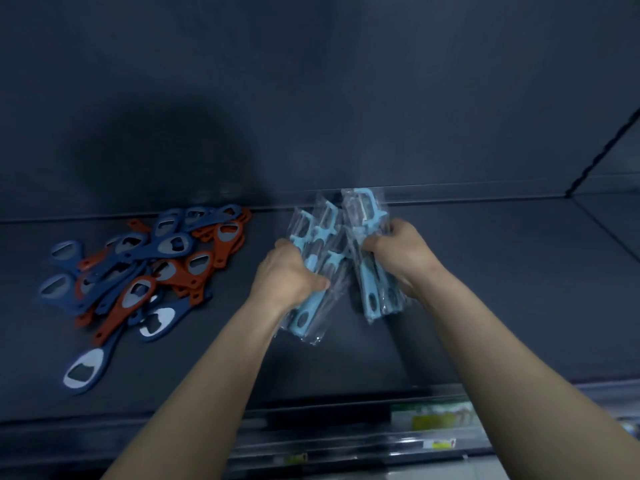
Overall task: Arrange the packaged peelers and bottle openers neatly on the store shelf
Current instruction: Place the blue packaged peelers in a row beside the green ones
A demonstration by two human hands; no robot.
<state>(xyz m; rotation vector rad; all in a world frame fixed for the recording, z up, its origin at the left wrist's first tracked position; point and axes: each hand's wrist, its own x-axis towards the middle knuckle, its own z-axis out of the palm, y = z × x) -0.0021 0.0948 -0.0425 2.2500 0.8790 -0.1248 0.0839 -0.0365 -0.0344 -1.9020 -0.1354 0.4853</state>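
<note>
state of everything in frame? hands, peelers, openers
left hand: grips left peeler bundle
right hand: grips right peeler bundle
left peeler bundle: bagged, fanned out, uneven
right peeler bundle: bagged, roughly aligned
bottle openers: loose blue and red heap on shelf, untouched

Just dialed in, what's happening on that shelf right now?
A person is sorting stock on a dark store shelf. The left hand grips one bunch of light blue packaged peelers, and the right hand grips a second bunch right beside it. Both bunches are at the middle of the shelf. To the left, the blue and orange bottle openers lie in a loose, untidy heap, not yet arranged.
</note>
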